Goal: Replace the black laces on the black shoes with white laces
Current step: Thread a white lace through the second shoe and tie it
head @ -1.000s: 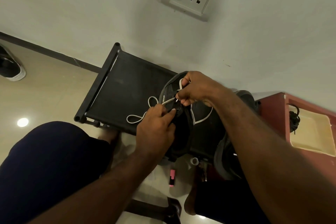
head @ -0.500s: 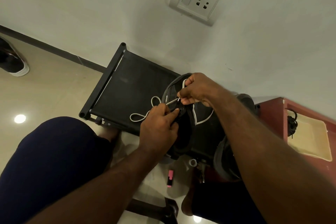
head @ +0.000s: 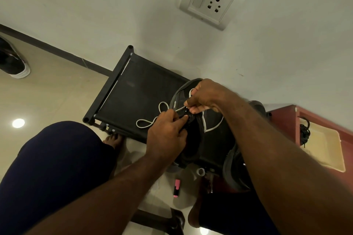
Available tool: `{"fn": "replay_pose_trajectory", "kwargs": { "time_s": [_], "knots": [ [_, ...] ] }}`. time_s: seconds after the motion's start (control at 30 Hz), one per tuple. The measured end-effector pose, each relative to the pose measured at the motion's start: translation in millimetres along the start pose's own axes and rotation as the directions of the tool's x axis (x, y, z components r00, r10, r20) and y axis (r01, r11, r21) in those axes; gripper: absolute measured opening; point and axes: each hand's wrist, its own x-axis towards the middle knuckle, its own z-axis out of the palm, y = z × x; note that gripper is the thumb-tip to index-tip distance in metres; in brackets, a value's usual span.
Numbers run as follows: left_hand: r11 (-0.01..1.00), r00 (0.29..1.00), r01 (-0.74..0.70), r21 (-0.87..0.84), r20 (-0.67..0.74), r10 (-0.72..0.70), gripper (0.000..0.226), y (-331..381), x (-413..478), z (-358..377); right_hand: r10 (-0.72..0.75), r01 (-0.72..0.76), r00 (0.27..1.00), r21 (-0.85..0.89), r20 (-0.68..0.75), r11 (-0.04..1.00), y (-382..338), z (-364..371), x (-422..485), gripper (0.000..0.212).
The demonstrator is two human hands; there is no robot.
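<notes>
A black fabric shelf [head: 131, 93] on a tubular frame stands against the wall. To its right is a red cabinet [head: 282, 120]. The cabinet holds a cream tray [head: 328, 156], and a tangle of black laces [head: 304, 132] lies at the tray's left rim, partly draped over it; the rest of the tray's floor is bare.

The black shoe [head: 193, 143] sits on the near right part of the shelf with its opening facing up. A second dark shoe [head: 234, 166] lies just beside it on the right, largely hidden under the right forearm.

The left hand [head: 166, 135] grips the black shoe at the eyelet row, its thumb and forefinger pressed together on the upper. The right hand [head: 204, 97] is above the shoe's toe end and pinches the white lace [head: 150, 122] between thumb and fingers. A short taut run of lace crosses from one hand to the other. The slack lies in two loose loops on the shelf left of the shoe, and another stretch curves over the shoe's right side.

On the floor below the shelf lies a pink marker [head: 176, 188].

Compared with half a second ago, both grips are unchanged and the loops keep the same shape. Only the view has shifted a little.
</notes>
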Motion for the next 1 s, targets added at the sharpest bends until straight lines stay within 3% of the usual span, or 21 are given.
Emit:
{"fn": "replay_pose_trajectory", "kwargs": {
  "time_s": [0.13, 0.27, 0.37, 0.43, 0.53, 0.63, 0.7, 0.9, 1.0],
  "knots": [
    [0.999, 1.0, 0.019, -0.028, 0.025, -0.018, 0.031, 2.2, 1.4, -2.8, 0.076, -0.074, 0.997, -0.064, 0.03, 0.995, -5.4, 2.5, 1.9, 0.01],
    [0.988, 0.994, 0.076, -0.135, 0.086, -0.064, 0.031, 0.6, 2.2, -7.4, 0.115, -0.11, 0.993, -0.202, 0.014, 0.973, -7.7, 5.9, 0.1, 0.02],
    [0.939, 0.973, 0.227, -0.259, 0.094, -0.209, 0.029, 2.6, 8.7, -9.4, 0.001, -0.021, 0.999, -0.402, -0.049, 0.915, -2.7, 7.5, 2.8, 0.021],
    [0.94, 0.958, 0.28, -0.195, 0.125, -0.259, 0.02, 5.2, 17.3, -7.8, -0.101, 0.038, 0.989, -0.472, -0.109, 0.881, 2.1, 8.2, -1.1, 0.023],
    [0.938, 0.935, 0.332, -0.1, 0.167, -0.313, 0.018, 5.7, 32.4, -6.5, -0.232, 0.16, 0.967, -0.459, -0.105, 0.874, 16.9, 8.9, -12.1, 0.019],
    [0.948, 0.929, 0.316, -0.029, 0.213, -0.303, 0.02, 4.4, 42.6, -7.5, -0.276, 0.244, 0.93, -0.154, -0.243, 0.958, 49.3, 16.4, -28.1, 0.023],
    [0.954, 0.928, 0.298, -0.024, 0.24, -0.284, 0.018, 9.5, 46.3, -9.8, -0.289, 0.292, 0.892, -0.043, -0.347, 0.955, 71.0, 22.2, -43.0, 0.028],
    [0.92, 0.878, 0.389, -0.052, 0.324, -0.353, 0.019, 11.6, 58.7, -9.1, -0.424, 0.44, 0.83, -0.042, -0.362, 0.897, 113.0, 64.6, -66.9, 0.057],
    [0.901, 0.844, 0.429, -0.061, 0.383, -0.376, 0.02, 10.6, 63.3, -9.6, -0.463, 0.462, 0.777, -0.114, -0.426, 0.88, 114.7, 79.5, -61.1, 0.057]
  ]
}}
